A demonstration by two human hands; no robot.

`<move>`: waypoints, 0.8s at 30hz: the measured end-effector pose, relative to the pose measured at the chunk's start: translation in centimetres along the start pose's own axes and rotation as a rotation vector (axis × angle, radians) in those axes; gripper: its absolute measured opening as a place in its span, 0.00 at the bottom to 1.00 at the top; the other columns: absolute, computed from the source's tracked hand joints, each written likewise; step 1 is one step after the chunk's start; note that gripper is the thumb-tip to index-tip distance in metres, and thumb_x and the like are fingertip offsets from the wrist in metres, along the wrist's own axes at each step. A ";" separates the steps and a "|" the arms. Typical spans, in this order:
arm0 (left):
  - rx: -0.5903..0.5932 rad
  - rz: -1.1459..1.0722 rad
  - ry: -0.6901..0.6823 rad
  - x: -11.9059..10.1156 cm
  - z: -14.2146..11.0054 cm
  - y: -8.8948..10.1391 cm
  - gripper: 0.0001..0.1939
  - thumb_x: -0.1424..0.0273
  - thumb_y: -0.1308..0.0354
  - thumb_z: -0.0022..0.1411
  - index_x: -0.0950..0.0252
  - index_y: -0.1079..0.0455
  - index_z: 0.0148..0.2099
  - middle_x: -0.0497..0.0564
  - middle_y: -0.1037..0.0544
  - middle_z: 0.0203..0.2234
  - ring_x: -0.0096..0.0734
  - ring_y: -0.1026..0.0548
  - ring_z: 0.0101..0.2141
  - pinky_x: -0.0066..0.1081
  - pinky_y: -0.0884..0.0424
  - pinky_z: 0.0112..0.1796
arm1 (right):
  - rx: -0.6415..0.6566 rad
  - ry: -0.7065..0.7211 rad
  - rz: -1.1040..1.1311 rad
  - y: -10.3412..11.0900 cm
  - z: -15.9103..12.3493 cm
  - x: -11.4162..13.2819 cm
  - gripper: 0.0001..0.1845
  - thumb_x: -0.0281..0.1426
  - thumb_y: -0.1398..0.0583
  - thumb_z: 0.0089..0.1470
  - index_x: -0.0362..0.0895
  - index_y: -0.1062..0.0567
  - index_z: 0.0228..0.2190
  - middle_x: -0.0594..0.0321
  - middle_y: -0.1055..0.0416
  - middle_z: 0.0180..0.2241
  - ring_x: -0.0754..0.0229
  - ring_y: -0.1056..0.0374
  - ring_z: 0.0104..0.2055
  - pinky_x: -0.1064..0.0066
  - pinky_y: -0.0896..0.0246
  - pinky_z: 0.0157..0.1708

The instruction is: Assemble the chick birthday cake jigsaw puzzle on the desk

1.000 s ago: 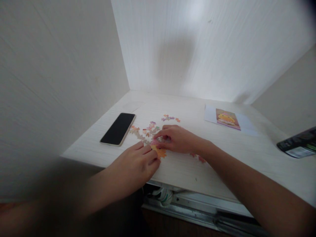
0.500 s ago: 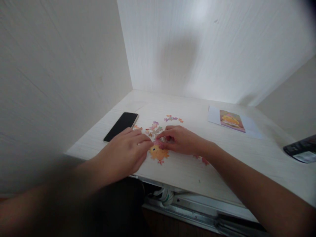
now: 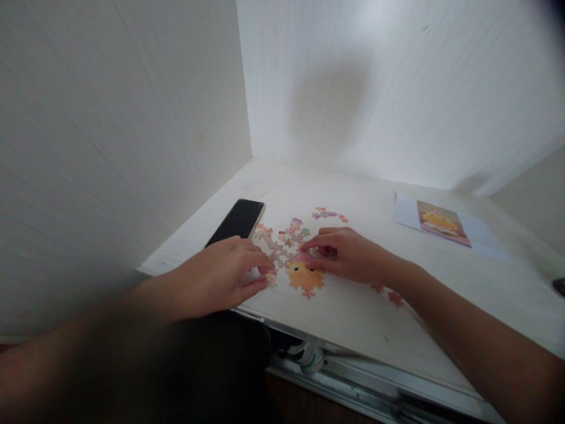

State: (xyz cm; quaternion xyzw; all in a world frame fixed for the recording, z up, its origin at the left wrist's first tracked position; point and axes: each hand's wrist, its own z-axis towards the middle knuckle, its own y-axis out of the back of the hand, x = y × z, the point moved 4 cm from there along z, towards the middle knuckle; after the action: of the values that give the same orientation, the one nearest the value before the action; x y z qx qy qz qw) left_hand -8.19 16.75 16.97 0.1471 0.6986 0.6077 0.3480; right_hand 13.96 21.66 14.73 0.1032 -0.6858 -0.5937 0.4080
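A partly joined jigsaw puzzle [image 3: 305, 279] lies near the table's front edge, showing a yellow face with dark eyes and a pink top. My right hand [image 3: 344, 252] is at its upper right, index finger and thumb gripping the pink part; exactly which piece they touch is hard to make out. To the left, my left hand [image 3: 229, 272] hovers low over loose pink pieces [image 3: 271, 278], its thumb and fingers apart. Several loose jigsaw pieces [image 3: 289, 238] in grey, pink and orange lie just beyond both hands.
A black phone [image 3: 238, 221] lies left of the pieces. More pieces [image 3: 329, 214] are farther back, and red ones [image 3: 395, 298] sit beneath my right forearm. A reference picture [image 3: 444, 224] rests on white paper at the right. White panels [image 3: 309, 88] enclose the table.
My left hand has left the puzzle's top and moved left to the loose pieces, its fingers parting. My right hand stays at the puzzle. The whole view has shifted, with the table appearing farther right.
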 end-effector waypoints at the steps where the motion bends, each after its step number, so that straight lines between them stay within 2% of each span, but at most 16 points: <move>1: -0.007 -0.019 -0.011 -0.1 0.0 -0.1 0.08 0.64 0.44 0.66 0.57 0.26 0.45 0.45 0.24 0.39 0.30 0.28 0.42 0.32 0.36 0.45 | 0.001 -0.005 0.002 0.0 0.0 0.0 0.18 0.42 0.41 0.59 0.50 0.20 0.47 0.60 0.26 0.31 0.62 0.35 0.30 0.70 0.44 0.31; 7: -0.048 -0.092 -0.050 -0.1 -0.1 -0.3 0.08 0.68 0.46 0.67 0.59 0.25 0.44 0.45 0.23 0.37 0.26 0.27 0.38 0.28 0.36 0.40 | -0.003 -0.014 0.010 -0.1 0.0 0.1 0.17 0.41 0.40 0.59 0.50 0.20 0.47 0.61 0.27 0.30 0.63 0.36 0.29 0.71 0.45 0.30; 13: -0.039 -0.089 -0.081 0.0 -0.2 -0.7 0.10 0.70 0.48 0.67 0.60 0.27 0.46 0.46 0.24 0.38 0.28 0.27 0.41 0.30 0.35 0.43 | -0.035 0.000 0.032 0.0 0.1 0.0 0.17 0.41 0.40 0.58 0.48 0.19 0.44 0.62 0.28 0.27 0.64 0.37 0.27 0.71 0.46 0.28; 15: -0.028 -0.075 -0.084 0.1 -0.2 -0.9 0.10 0.70 0.50 0.68 0.60 0.27 0.44 0.47 0.24 0.38 0.29 0.27 0.41 0.31 0.35 0.43 | -0.111 -0.022 0.054 0.5 0.2 -0.7 0.16 0.41 0.40 0.58 0.46 0.19 0.42 0.63 0.29 0.24 0.65 0.39 0.25 0.71 0.47 0.27; 19: -0.031 -0.058 -0.105 0.1 -0.3 -0.9 0.12 0.71 0.52 0.68 0.59 0.27 0.45 0.46 0.25 0.38 0.30 0.28 0.41 0.32 0.35 0.43 | -0.341 -0.180 0.124 2.6 -0.2 -3.5 0.18 0.42 0.42 0.59 0.42 0.19 0.37 0.63 0.30 0.22 0.65 0.42 0.23 0.70 0.49 0.25; 24: -0.002 -0.023 -0.135 0.0 -0.5 -0.7 0.12 0.73 0.52 0.67 0.59 0.27 0.43 0.47 0.25 0.37 0.30 0.28 0.40 0.32 0.35 0.43 | -0.441 -0.288 0.099 4.4 -0.9 -7.0 0.20 0.45 0.41 0.57 0.41 0.19 0.34 0.62 0.32 0.21 0.64 0.44 0.22 0.69 0.53 0.23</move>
State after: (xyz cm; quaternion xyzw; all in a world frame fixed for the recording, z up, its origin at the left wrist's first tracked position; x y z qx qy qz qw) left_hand -8.34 16.19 16.28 0.1793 0.6747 0.5929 0.4014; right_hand 20.62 26.66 15.61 -0.1074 -0.5950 -0.7167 0.3475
